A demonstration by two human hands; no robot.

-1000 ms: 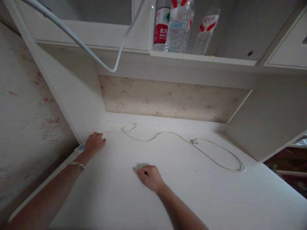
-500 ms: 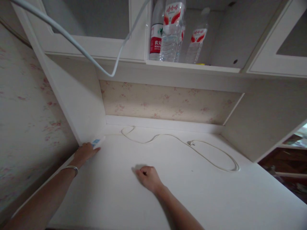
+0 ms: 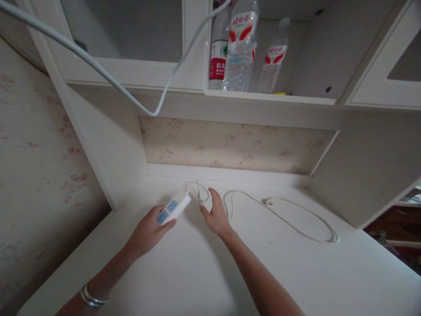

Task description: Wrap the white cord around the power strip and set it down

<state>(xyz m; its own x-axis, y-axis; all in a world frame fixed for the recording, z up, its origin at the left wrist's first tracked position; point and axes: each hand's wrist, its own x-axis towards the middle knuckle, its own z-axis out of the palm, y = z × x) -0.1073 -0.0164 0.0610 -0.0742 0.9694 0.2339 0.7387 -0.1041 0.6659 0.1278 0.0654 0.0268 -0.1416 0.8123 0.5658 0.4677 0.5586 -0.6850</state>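
A white power strip (image 3: 179,209) with blue socket faces is gripped in my left hand (image 3: 148,230), lifted over the white desktop and tilted toward its back. From the strip's far end a thin white cord (image 3: 289,219) runs rightward in loose loops across the surface. The plug (image 3: 267,201) on this cord lies at the right, inside a large loop. My right hand (image 3: 217,215) is just right of the strip, its thumb and forefinger spread beside a small loop of cord. Its other fingers are partly hidden, and no firm hold on the cord shows.
Overhead, an open cupboard shelf (image 3: 296,99) bears several plastic bottles (image 3: 241,48). A thick pale cable (image 3: 108,77) hangs down at the upper left. White side panels (image 3: 108,145) bound the desktop (image 3: 296,272), with flowered wallpaper (image 3: 204,145) behind.
My left hand has brought the power strip from the left panel toward the middle, raising it. My right hand went from a loose fist to spread fingers, moving up toward the cord, whose left part shifted.
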